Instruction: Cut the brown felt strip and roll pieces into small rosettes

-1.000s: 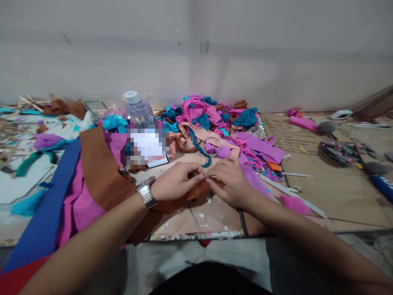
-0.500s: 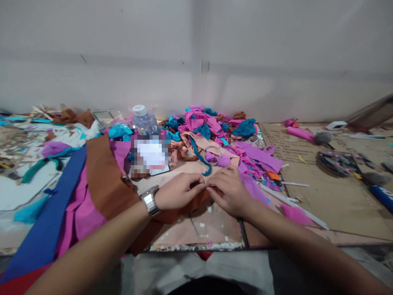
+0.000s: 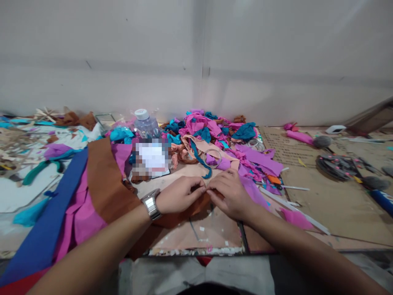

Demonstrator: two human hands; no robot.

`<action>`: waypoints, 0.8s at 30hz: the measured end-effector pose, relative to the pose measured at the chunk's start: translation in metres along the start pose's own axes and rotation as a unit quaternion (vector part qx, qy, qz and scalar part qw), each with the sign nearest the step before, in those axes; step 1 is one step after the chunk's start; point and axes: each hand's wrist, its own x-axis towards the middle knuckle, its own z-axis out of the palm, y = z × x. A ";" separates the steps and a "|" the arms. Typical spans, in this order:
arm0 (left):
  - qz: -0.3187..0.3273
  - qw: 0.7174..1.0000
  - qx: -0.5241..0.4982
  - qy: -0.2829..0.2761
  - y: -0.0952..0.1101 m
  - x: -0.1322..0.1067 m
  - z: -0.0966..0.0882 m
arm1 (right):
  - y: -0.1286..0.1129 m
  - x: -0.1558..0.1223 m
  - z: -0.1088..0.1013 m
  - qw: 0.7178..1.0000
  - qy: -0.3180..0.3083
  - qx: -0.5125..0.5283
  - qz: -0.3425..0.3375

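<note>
A long strip of brown crepe paper (image 3: pixel 107 184) curves across the table and passes beneath my left wrist. My left hand (image 3: pixel 179 193), with a metal watch on the wrist, pinches the strip's edge between thumb and fingers. Fingertip to fingertip with it, my right hand (image 3: pixel 229 194) is also closed on the brown paper. The exact pinch point is mostly hidden by the fingers. Just beyond the hands lie a twisted teal strip (image 3: pixel 196 153) and a clear ring (image 3: pixel 213 158).
Crumpled pink, teal and purple paper (image 3: pixel 202 123) is heaped against the wall. A capped plastic bottle (image 3: pixel 146 125) stands behind a blurred white item (image 3: pixel 152 155). Green-handled pliers (image 3: pixel 38 172) lie left; an orange cutter (image 3: pixel 274 179) and a cardboard sheet (image 3: pixel 307 196) are right.
The whole scene sits slightly lower in the view, as the camera has tilted a little. Both hands stay together on the brown paper, with only slight finger movement.
</note>
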 end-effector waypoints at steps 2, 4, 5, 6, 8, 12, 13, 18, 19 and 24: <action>0.002 1.000 -0.004 0.000 0.000 0.000 0.001 | 0.001 0.000 -0.001 1.000 0.001 0.004 0.000; 0.000 1.000 -0.009 0.000 0.000 0.000 0.001 | 0.001 -0.001 -0.001 1.000 0.001 0.003 0.001; 0.000 1.000 -0.011 -0.001 0.001 0.000 0.001 | 0.001 -0.001 -0.001 1.000 0.001 0.002 0.000; -0.001 1.000 -0.013 -0.002 0.001 0.001 0.001 | 0.001 -0.001 -0.001 1.000 0.000 0.000 -0.001; 0.000 1.000 -0.016 -0.004 0.001 0.001 0.000 | 0.001 -0.001 -0.001 1.000 0.002 -0.003 -0.005; 0.000 1.000 0.004 0.003 0.000 0.000 0.000 | 0.000 0.001 -0.001 1.000 0.000 0.003 0.000; -0.001 1.000 0.019 0.009 0.000 0.000 0.000 | 0.000 0.001 -0.001 1.000 -0.002 0.009 0.006; 0.020 0.992 0.124 0.022 0.001 0.000 0.002 | 0.003 -0.001 0.001 0.996 -0.010 0.067 0.052; 0.032 0.988 0.148 0.020 0.001 0.000 0.003 | 0.005 -0.001 0.001 0.995 -0.011 0.078 0.061; 0.108 0.966 0.230 0.052 -0.003 0.001 0.007 | 0.006 0.000 -0.001 0.989 -0.004 0.116 0.091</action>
